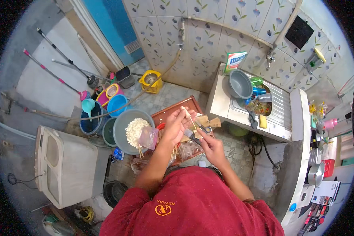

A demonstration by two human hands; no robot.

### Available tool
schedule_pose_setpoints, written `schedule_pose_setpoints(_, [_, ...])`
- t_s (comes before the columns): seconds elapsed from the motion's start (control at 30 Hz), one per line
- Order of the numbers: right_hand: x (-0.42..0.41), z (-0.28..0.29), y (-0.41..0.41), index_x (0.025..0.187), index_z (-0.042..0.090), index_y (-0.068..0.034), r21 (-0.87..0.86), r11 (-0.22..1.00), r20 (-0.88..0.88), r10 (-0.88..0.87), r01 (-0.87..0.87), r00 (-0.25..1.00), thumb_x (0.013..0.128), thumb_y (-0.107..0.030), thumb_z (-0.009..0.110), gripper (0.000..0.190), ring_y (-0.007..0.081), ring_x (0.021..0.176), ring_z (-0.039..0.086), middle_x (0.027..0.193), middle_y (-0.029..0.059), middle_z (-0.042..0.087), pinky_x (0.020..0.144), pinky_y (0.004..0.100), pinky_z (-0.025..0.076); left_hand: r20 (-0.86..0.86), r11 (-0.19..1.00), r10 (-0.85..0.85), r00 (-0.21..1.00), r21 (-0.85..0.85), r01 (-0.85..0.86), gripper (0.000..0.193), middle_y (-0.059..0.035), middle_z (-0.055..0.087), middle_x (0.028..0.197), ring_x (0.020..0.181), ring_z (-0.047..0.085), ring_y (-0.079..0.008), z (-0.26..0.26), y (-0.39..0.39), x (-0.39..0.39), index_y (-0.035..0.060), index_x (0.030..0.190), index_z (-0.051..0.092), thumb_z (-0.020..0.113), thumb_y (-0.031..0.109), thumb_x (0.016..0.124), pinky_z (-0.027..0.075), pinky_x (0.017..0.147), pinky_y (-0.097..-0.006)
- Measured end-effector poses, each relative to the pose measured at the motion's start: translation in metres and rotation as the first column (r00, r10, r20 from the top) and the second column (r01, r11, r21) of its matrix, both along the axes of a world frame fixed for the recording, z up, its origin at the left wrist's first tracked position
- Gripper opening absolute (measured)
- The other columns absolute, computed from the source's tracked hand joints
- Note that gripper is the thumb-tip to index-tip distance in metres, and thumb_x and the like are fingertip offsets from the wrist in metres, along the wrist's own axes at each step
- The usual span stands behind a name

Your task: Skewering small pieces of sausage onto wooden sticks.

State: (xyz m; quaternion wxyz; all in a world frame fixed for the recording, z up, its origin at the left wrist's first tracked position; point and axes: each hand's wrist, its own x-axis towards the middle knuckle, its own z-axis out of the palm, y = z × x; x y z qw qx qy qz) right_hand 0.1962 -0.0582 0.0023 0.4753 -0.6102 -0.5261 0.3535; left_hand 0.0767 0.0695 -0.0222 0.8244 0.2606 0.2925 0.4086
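Note:
Between the fingertips of my left hand is a small pale piece of food at the upper end of a thin wooden skewer. My right hand pinches the skewer's lower end. Just beneath the hands lie a knife with a black handle, scissors and wooden boards, over a reddish-brown tray. To the left, a grey basin holds many pale chunks and a clear pinkish plastic bag. More skewers lie beside my left forearm.
Blue buckets, a yellow wringer bucket and a washing machine stand at the left. A hose crosses above the buckets. At the right, a tiled counter carries a grey bowl and a sink with dishes.

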Motion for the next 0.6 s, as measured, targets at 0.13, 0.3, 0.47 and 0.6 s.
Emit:
schedule_pose_setpoints(0.13, [-0.006, -0.001, -0.001, 0.115, 0.054, -0.004, 0.131, 0.991, 0.058, 0.012, -0.019, 0.998, 0.081, -0.001, 0.053, 0.034, 0.0099, 0.057, 0.051, 0.072, 0.0154, 0.061, 0.055, 0.0244, 0.042, 0.049, 0.998, 0.057, 0.997, -0.005, -0.057, 0.026, -0.0125, 0.057, 0.098, 0.094, 0.058, -0.023, 0.022, -0.009, -0.007, 0.0004, 0.107, 0.048, 0.048, 0.02, 0.089, 0.05, 0.081, -0.0341])
schedule_pose_setpoints(0.3, [-0.01, 0.004, -0.006, 0.114, 0.055, -0.004, 0.171, 0.984, 0.086, 0.04, -0.054, 0.995, 0.08, 0.001, 0.054, 0.035, 0.0096, 0.052, 0.048, 0.063, 0.0141, 0.058, 0.052, 0.0247, 0.04, 0.081, 0.996, 0.071, 0.994, 0.048, -0.075, 0.03, -0.0115, 0.059, 0.097, 0.092, 0.059, -0.0215, 0.032, -0.018, -0.018, -0.0001, 0.108, 0.049, 0.05, 0.022, 0.088, 0.05, 0.082, -0.033])
schedule_pose_setpoints(0.47, [-0.017, 0.015, -0.012, 0.113, 0.056, -0.004, 0.139, 0.99, 0.015, 0.034, -0.035, 0.999, 0.08, 0.002, 0.053, 0.034, 0.0082, 0.054, 0.048, 0.064, 0.0133, 0.058, 0.052, 0.0234, 0.04, 0.053, 0.992, 0.099, 0.994, 0.074, -0.102, 0.029, -0.0109, 0.059, 0.094, 0.089, 0.06, -0.0218, 0.04, -0.027, -0.02, -0.0003, 0.107, 0.049, 0.053, 0.02, 0.087, 0.051, 0.08, -0.0342])
schedule_pose_setpoints(0.6, [-0.019, 0.021, -0.02, 0.113, 0.056, -0.004, 0.077, 0.997, -0.05, 0.008, -0.004, 0.999, 0.082, 0.001, 0.052, 0.032, 0.0055, 0.056, 0.045, 0.062, 0.0065, 0.055, 0.053, 0.0216, 0.039, 0.043, 0.985, 0.1, 0.994, 0.137, -0.105, 0.028, -0.012, 0.059, 0.093, 0.086, 0.061, -0.0222, 0.046, -0.034, -0.02, -0.001, 0.106, 0.049, 0.053, 0.019, 0.086, 0.052, 0.078, -0.0345])
